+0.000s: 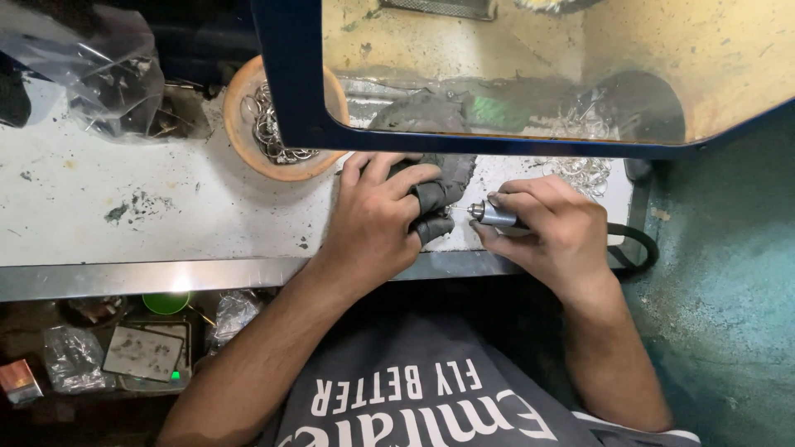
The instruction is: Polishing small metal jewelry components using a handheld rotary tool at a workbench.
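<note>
Two hands work at the worktop [124, 207]: left hand [377, 219] pinches a dark-wrapped piece [435, 199], right hand [551, 232] grips a rotary handpiece [495, 215].

A white, stained workbench [124, 207] runs across the middle of the frame, with a metal strip [149, 277] along its near edge. At the upper left of the frame a crumpled clear plastic bag [91, 70] lies on it. Just right of the bag, toward the upper centre, stands a round clay bowl [248, 153] holding small metal rings [269, 124]. Right of centre, a loose heap of silvery metal pieces [584, 170] lies on the top, partly behind a blue-framed clear shield [298, 83].
</note>
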